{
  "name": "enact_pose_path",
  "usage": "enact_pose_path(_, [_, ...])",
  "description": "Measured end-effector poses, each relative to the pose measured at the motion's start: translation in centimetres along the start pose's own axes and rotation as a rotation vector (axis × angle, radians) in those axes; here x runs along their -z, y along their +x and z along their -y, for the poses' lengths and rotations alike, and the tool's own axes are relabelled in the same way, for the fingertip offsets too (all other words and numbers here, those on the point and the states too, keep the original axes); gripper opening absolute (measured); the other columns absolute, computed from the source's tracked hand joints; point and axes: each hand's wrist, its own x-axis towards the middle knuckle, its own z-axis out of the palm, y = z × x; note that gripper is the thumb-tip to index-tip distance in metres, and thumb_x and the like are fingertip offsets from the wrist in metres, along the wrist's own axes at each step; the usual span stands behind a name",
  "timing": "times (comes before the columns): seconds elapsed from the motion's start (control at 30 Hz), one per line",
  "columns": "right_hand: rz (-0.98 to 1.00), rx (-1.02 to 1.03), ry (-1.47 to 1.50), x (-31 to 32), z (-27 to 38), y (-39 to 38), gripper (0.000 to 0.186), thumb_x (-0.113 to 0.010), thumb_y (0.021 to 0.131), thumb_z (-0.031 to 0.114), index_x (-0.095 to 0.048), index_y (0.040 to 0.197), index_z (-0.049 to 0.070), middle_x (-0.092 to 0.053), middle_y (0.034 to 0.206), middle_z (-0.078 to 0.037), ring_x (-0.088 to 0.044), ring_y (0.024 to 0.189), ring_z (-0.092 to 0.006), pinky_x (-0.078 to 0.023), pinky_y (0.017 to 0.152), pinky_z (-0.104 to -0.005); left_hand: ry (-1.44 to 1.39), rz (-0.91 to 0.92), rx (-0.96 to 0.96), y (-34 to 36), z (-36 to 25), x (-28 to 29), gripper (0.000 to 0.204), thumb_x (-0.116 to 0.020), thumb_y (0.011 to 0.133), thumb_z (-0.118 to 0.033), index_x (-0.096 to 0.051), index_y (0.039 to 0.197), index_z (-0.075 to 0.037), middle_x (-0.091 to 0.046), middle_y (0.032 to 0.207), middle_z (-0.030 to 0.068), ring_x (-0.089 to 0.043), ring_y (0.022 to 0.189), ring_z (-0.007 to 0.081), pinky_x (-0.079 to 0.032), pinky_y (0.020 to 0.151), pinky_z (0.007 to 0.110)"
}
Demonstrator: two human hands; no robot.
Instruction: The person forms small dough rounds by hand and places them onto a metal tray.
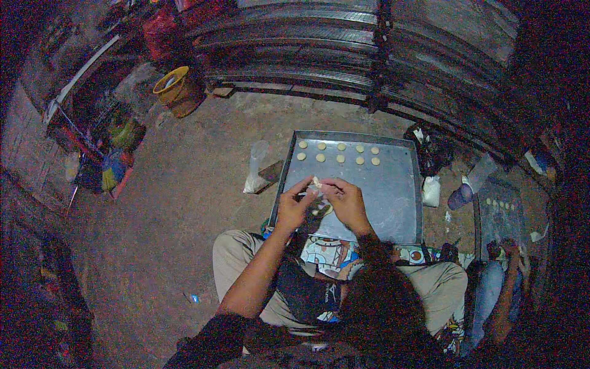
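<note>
Over the near left part of a large metal baking tray [375, 206], my two hands meet at a small pale piece of dough [316, 182]. The fingertips of my left hand [294, 206] pinch it from the left. From the right, my right hand [345, 202] grips it with thumb and fingers. Two rows of flat round dough pieces [341, 147] lie along the tray's far side. More pale dough [322, 210] shows below my hands, partly hidden by them.
Left of the tray stands a clear bag of white powder [254, 175]; another white bag [431, 190] and a purple cup [460, 197] are at its right. A yellow bucket [178, 92] stands farther back. At right, a person's arm [509, 286] reaches toward a second tray [501, 218] with dough rounds.
</note>
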Motion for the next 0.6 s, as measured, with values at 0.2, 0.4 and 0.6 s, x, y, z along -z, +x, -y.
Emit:
enact_pose_path(0.2, [0.030,0.023,0.032,-0.2,1.7,-0.4,0.026,-0.065,0.092,0.016,-0.065,0.116,0.005,-0.072,0.099,-0.013,-0.070,0.086,-0.0219,-0.056,0.077,-0.0346,0.010,-0.057,0.022,0.0,-1.2,0.2,0.035,-0.067,0.092,-0.016,-0.065,0.125,-0.004,-0.068,0.119,0.0113,-0.063,0.106,0.0174,-0.049,0.090,0.031])
enact_pose_path(0.4, [0.011,0.097,0.073,0.1,2.3,-0.5,0.026,-0.071,0.089,0.015,-0.065,0.111,0.003,-0.066,0.107,-0.011,-0.068,0.086,-0.0211,-0.056,0.075,-0.0318,0.075,0.012,-0.303,0.5,0.4,0.5,0.023,-0.064,0.094,-0.016,-0.070,0.111,-0.001,-0.069,0.110,0.0115,-0.063,0.104,0.0209,-0.047,0.093,0.033])
enact_pose_path(0.6, [-0.086,0.023,0.209,-1.2,2.2,-1.1,0.023,-0.071,0.089,0.013,-0.065,0.107,0.001,-0.068,0.104,-0.011,-0.068,0.090,-0.0182,-0.056,0.078,-0.0295,0.011,0.001,-0.200,0.8,0.9,0.4,0.020,-0.063,0.094,-0.014,-0.070,0.109,-0.001,-0.068,0.110,0.0111,-0.063,0.105,0.0231,-0.047,0.095,0.034])
